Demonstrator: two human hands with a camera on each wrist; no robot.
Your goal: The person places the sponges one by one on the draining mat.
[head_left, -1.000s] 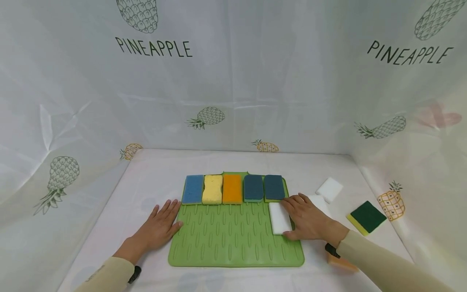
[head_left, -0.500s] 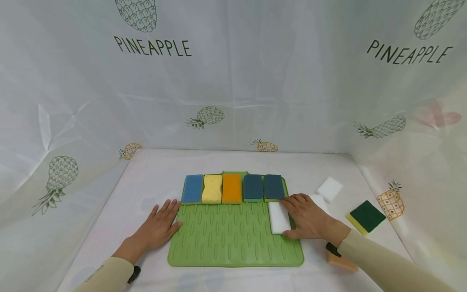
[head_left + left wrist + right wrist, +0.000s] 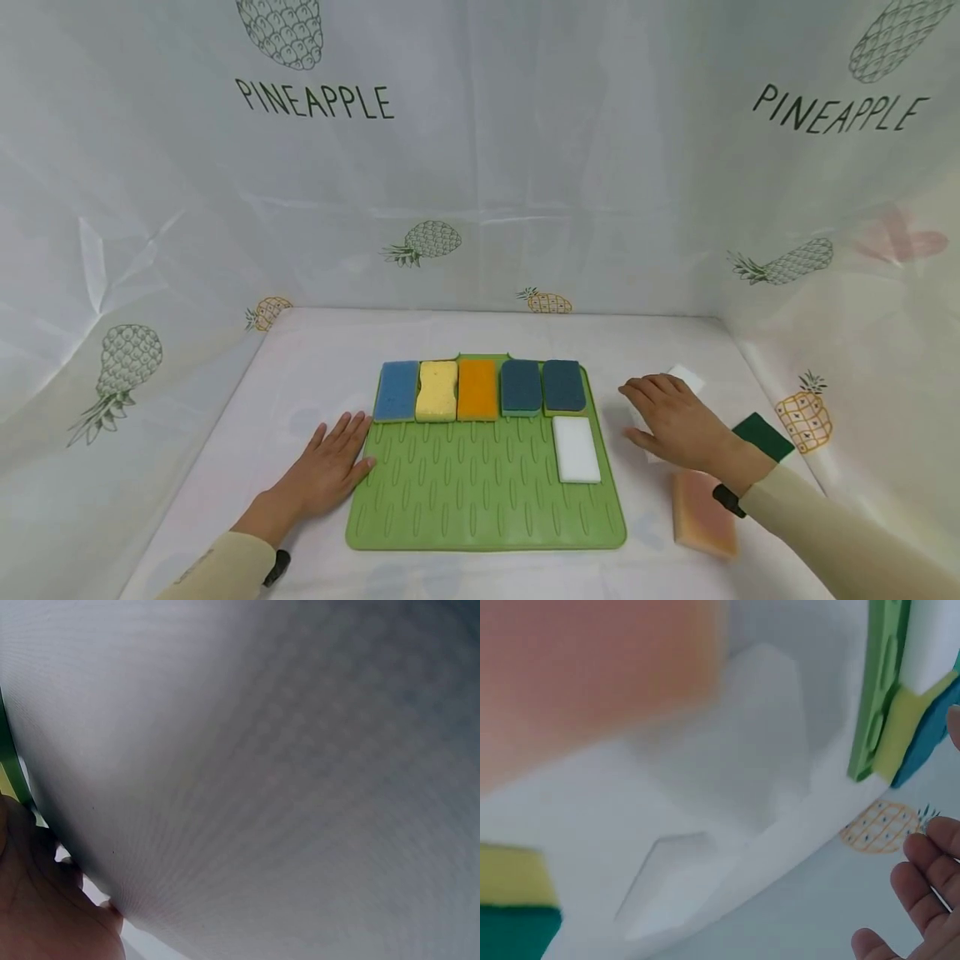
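Observation:
My left hand (image 3: 326,462) lies flat on the table with spread fingers, its fingertips and thumb right at the left edge of a green ridged mat (image 3: 465,500). My right hand (image 3: 678,421) hovers over the right side, fingers loosely extended and nothing between them. Beneath it, mostly hidden in the head view, is a white sponge (image 3: 757,735); a second white sponge (image 3: 687,377) peeks out behind the fingers. On the mat, another white sponge (image 3: 576,450) lies below the right end of a row: blue (image 3: 397,390), yellow (image 3: 437,390), orange (image 3: 477,388) and two dark blue sponges (image 3: 564,386).
An orange-peach sponge (image 3: 703,512) sits right of the mat, near my right wrist. A green-and-yellow scouring sponge (image 3: 763,435) is partly covered by the right forearm. Pineapple-printed sheeting (image 3: 480,167) rises behind the table and along both sides.
My right hand has let go of the white sponge on the mat and moved right, over the loose white sponges. The peach sponge is now uncovered. My left hand has stayed put.

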